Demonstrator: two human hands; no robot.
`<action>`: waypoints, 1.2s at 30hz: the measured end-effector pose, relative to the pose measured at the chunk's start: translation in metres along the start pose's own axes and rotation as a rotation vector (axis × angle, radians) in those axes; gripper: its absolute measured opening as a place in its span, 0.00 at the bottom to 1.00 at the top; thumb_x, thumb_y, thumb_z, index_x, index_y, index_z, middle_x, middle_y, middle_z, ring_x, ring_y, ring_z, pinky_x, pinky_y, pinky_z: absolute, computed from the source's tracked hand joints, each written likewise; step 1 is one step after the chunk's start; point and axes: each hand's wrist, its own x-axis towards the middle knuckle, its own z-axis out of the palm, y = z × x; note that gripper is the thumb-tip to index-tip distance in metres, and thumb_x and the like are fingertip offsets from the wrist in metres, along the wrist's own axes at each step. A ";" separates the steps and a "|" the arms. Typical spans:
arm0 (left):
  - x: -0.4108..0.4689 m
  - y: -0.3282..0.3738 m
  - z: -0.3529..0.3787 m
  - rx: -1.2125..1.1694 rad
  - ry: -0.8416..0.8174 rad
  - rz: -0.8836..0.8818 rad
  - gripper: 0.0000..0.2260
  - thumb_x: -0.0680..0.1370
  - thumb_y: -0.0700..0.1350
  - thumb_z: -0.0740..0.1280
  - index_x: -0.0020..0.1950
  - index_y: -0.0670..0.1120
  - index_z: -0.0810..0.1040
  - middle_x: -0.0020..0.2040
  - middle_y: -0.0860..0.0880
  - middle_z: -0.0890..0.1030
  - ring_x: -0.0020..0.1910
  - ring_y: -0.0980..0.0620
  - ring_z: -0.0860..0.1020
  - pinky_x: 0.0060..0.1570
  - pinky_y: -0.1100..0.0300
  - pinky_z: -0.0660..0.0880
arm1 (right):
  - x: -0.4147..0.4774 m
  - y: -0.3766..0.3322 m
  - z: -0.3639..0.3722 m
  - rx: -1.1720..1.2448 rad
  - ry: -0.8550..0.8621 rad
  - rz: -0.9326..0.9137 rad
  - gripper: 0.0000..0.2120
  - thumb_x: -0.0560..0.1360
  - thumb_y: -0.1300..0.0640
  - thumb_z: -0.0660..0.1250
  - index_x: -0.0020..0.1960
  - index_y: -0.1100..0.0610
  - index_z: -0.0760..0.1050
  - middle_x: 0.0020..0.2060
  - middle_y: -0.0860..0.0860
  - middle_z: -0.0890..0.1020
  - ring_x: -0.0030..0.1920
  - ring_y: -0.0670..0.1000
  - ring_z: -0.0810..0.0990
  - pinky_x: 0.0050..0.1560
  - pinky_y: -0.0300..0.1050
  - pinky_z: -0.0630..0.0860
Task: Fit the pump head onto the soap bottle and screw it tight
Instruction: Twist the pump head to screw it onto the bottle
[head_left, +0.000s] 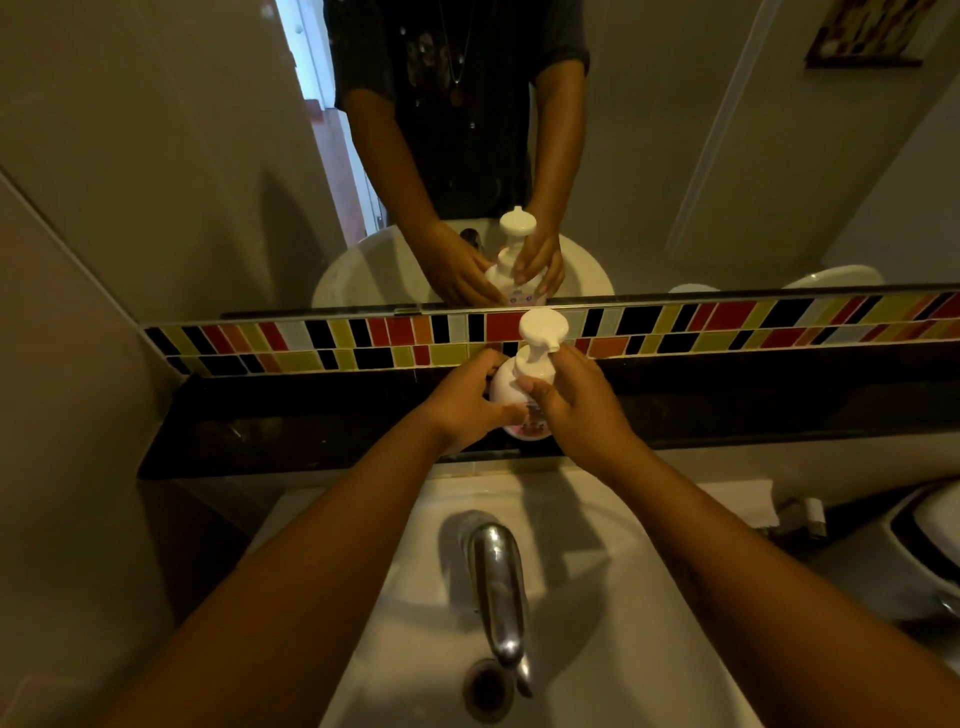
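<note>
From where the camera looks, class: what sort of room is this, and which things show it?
Most likely a bathroom: a white sink with a chrome tap, a wall mirror over a tiled strip, and a soap bottle.

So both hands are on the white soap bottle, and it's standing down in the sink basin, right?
Not quite. Both hands, left hand and right hand, are on the soap bottle, but the head view shows it standing on the dark ledge behind the sink.

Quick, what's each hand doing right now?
Left hand: closed around the soap bottle, steadying it on the dark ledge.
Right hand: fingers closed on the pump head at its collar.
</note>
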 end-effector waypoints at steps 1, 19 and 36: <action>0.000 -0.001 0.001 -0.007 0.009 0.000 0.24 0.73 0.39 0.75 0.66 0.48 0.71 0.65 0.45 0.77 0.63 0.45 0.77 0.60 0.44 0.78 | 0.000 0.001 0.001 -0.015 0.020 0.000 0.20 0.74 0.51 0.66 0.65 0.55 0.70 0.62 0.56 0.76 0.63 0.56 0.74 0.61 0.59 0.74; -0.002 -0.005 0.008 -0.062 0.061 0.013 0.22 0.73 0.39 0.74 0.64 0.48 0.72 0.62 0.46 0.78 0.60 0.47 0.78 0.57 0.47 0.80 | -0.005 0.008 0.016 -0.118 0.222 -0.030 0.18 0.75 0.51 0.66 0.63 0.54 0.73 0.62 0.56 0.76 0.62 0.54 0.75 0.54 0.42 0.71; -0.003 0.003 0.002 0.111 0.037 -0.008 0.26 0.72 0.43 0.76 0.66 0.49 0.71 0.67 0.47 0.76 0.64 0.46 0.76 0.62 0.43 0.76 | 0.014 -0.023 -0.060 -0.390 -0.184 -0.300 0.31 0.73 0.53 0.68 0.73 0.47 0.62 0.74 0.50 0.67 0.74 0.54 0.62 0.73 0.58 0.63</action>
